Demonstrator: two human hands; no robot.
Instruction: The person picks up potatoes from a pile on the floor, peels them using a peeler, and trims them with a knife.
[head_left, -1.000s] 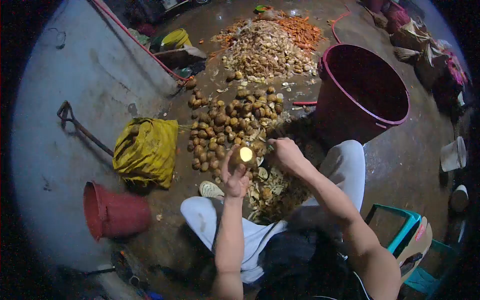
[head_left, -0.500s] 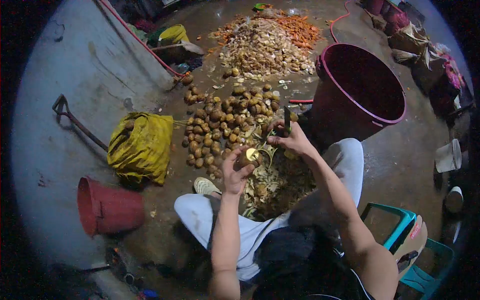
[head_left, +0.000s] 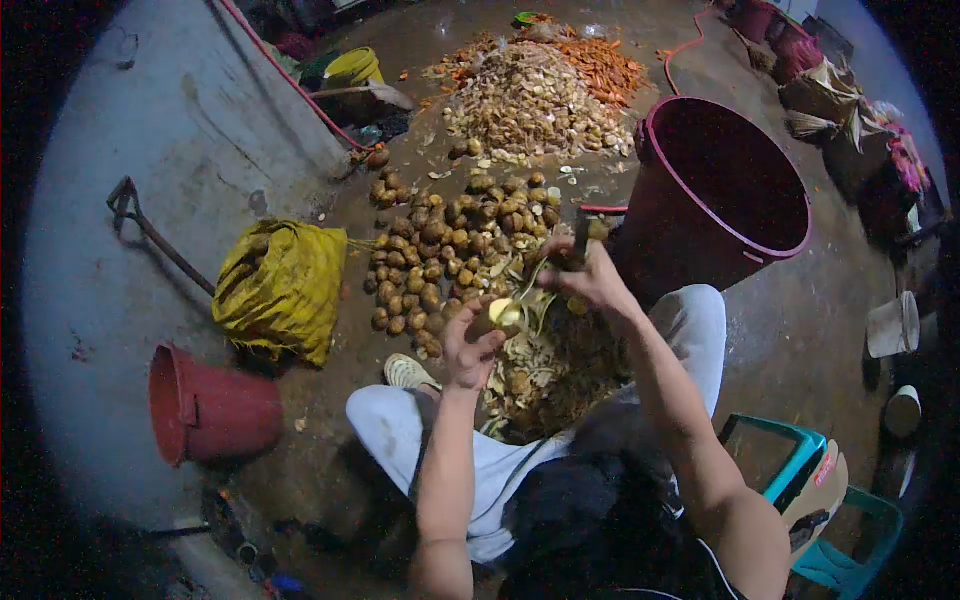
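My left hand [head_left: 470,345] is curled around a potato [head_left: 506,313] whose top is bared to pale yellow flesh, with brown skin lower down. Just above and to its right, my right hand [head_left: 592,278] grips a dark, flat peeling tool [head_left: 581,236] that points up past the fingers. Its working end is too blurred to tell the exact kind. Thin strips of peel [head_left: 538,305] hang between the two hands. Below them lies a heap of peelings [head_left: 530,365], and unpeeled brown potatoes [head_left: 430,235] spread over the floor beyond my left hand.
A large dark red tub [head_left: 690,230] stands right of my right hand. Farther off is a mound of pale peelings [head_left: 540,95] with orange pieces [head_left: 605,70]. To the left are a yellow sack [head_left: 280,295], a shovel handle [head_left: 165,250] and a red bucket [head_left: 225,410]. A teal stool [head_left: 790,440] sits at right.
The tool in my right hand has tilted and dropped slightly, moving a little to the right. My left hand keeps the potato in nearly the same place. The view has shifted slightly.
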